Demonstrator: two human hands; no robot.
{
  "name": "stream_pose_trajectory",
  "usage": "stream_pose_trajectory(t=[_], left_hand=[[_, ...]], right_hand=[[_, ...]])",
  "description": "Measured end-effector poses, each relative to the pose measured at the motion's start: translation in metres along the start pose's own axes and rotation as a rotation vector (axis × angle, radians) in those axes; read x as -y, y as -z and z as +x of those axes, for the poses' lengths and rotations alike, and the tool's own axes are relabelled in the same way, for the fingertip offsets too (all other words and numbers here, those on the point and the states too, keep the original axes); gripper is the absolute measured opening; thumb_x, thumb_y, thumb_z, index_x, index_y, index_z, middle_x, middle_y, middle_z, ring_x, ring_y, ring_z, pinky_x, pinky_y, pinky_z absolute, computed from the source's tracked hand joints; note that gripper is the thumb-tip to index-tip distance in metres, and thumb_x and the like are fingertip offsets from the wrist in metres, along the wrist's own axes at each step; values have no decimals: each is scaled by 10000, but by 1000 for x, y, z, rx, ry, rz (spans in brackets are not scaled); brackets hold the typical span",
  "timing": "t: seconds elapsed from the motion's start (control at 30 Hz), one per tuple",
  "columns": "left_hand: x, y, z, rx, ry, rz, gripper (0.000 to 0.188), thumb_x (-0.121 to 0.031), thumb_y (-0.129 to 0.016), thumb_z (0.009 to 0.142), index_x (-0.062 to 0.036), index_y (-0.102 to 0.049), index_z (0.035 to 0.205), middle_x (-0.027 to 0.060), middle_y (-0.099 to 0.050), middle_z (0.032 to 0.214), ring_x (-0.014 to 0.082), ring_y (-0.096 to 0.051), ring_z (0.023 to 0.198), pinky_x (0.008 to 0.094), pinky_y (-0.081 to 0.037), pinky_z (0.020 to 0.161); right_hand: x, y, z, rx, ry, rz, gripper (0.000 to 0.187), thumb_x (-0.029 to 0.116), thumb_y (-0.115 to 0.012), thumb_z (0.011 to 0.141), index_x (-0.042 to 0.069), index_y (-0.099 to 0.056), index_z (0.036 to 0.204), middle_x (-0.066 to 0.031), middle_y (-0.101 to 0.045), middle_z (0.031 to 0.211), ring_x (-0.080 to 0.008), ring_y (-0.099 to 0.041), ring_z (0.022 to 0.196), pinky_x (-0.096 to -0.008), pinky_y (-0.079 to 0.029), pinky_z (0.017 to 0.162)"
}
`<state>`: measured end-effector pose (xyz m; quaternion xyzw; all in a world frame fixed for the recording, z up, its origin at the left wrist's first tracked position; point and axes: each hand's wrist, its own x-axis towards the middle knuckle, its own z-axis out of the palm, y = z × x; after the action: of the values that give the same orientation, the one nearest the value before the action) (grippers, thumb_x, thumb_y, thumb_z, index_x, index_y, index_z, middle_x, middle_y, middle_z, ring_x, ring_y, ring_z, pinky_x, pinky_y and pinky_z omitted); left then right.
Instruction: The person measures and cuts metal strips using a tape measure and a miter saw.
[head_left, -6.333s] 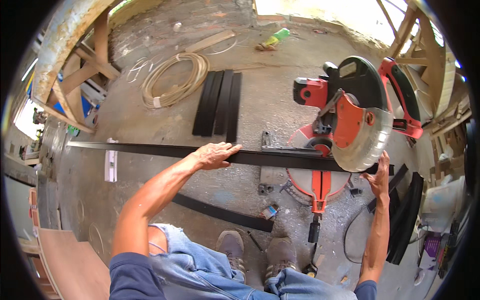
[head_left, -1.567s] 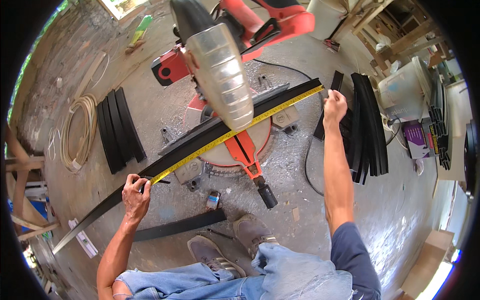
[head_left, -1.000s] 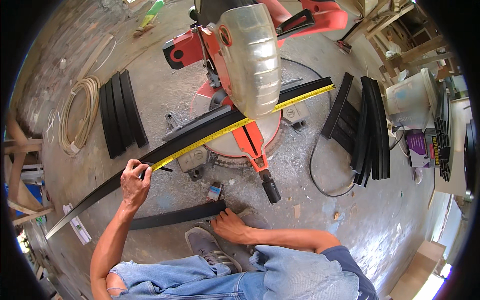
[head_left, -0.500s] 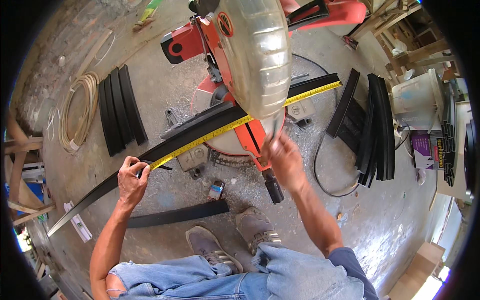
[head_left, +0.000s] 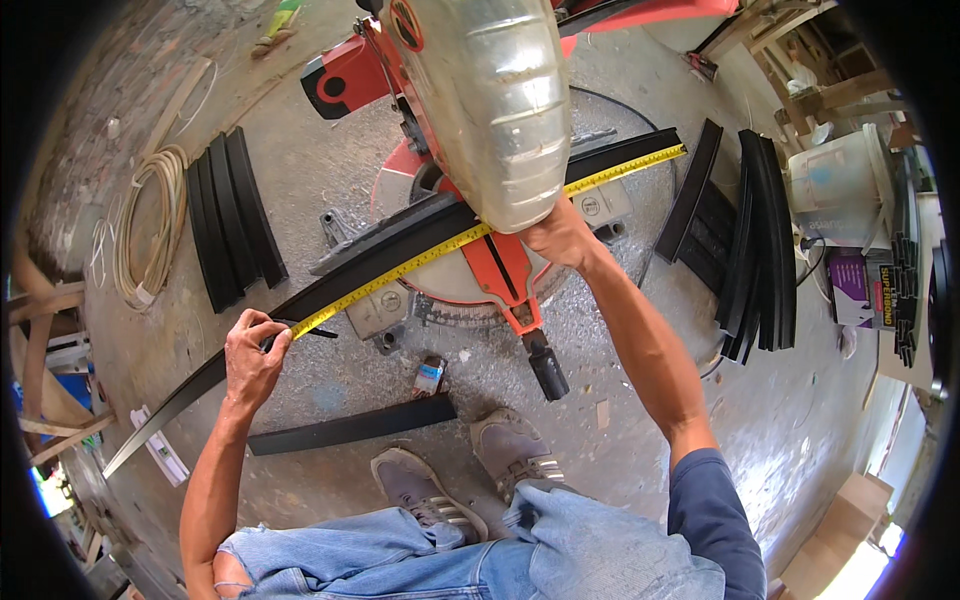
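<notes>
A: What is held by the left hand?

B: The yellow tape measure is pinched shut at 9 o'clock, stretched along the long black strip across the saw base.

A: And the right hand?

B: It is pressed on the tape under the blade guard; its grip cannot be told. Bare floor is seen at 4 o'clock; a purple box at 3.

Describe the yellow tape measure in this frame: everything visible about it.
The yellow tape measure is a thin, flat blade with fine dark markings, pulled out straight along the long black strip on the saw's base. The left hand pinches its near end; the right hand touches it under the saw guard. Its far end reaches the strip's tip.
</notes>
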<state>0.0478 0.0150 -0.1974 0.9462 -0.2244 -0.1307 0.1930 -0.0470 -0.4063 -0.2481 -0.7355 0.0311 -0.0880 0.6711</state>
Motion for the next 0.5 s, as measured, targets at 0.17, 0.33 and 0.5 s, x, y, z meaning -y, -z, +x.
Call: stream_pose_trajectory(t=[0.17,0.33,0.5], left_hand=[[-1,1,2,19,10,-21,197,-139,-727,827,30,-768,920,133,-622,904,240,-643,832,350,-526,774],[0,2,3,28,9,-13,188,-131,-727,827,26,-771,920,130,-622,901,236,-642,832,349,-523,777],[-1,3,4,28,3,-8,186,-130,-728,827,26,-771,919,128,-622,899,231,-640,831,345,-522,777]], right_hand=[[-21,2,11,185,-51,-115,202,69,-709,888,-10,-738,1072,44,-644,766,-33,-471,672,-274,-428,576],[-29,-1,16,152,44,-84,227,86,-715,884,12,-727,1099,16,-572,663,-41,-423,617,-286,-381,510],[-26,-2,15,163,60,-131,249,87,-704,893,25,-703,1134,-21,-506,616,-60,-398,578,-309,-352,480]])
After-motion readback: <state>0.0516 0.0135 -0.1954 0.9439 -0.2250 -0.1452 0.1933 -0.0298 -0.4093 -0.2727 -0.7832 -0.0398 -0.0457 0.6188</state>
